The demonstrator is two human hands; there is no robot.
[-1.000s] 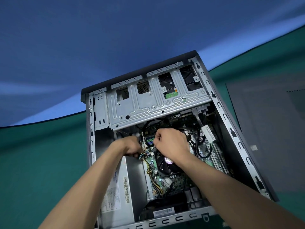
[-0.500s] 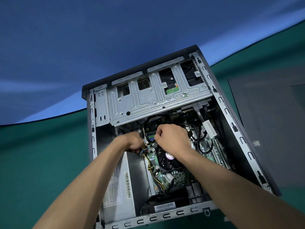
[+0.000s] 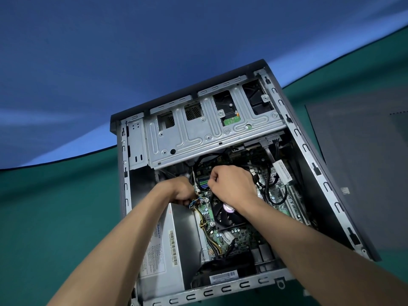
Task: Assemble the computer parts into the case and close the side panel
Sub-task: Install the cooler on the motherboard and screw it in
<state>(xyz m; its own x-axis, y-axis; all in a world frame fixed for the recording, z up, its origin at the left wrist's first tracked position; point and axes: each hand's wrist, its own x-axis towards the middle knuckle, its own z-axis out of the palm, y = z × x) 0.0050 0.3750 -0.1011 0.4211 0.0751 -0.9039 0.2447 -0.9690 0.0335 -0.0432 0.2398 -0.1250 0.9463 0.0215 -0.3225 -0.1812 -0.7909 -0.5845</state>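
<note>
Head view looks down into the open case [image 3: 326,195], lying on its side on the green table [image 3: 55,217]. Both hands work at the motherboard [image 3: 231,237] near the case's middle. The left hand [image 3: 181,191], at 9 o'clock from the right hand [image 3: 231,184], has its fingers curled down by coloured wires [image 3: 203,219]; what it grips is hidden. The right fist is curled tight over the memory slots [image 3: 204,183]; whether it holds anything I cannot tell. The side panel [image 3: 364,173] lies flat at 3 o'clock, apart from the case.
</note>
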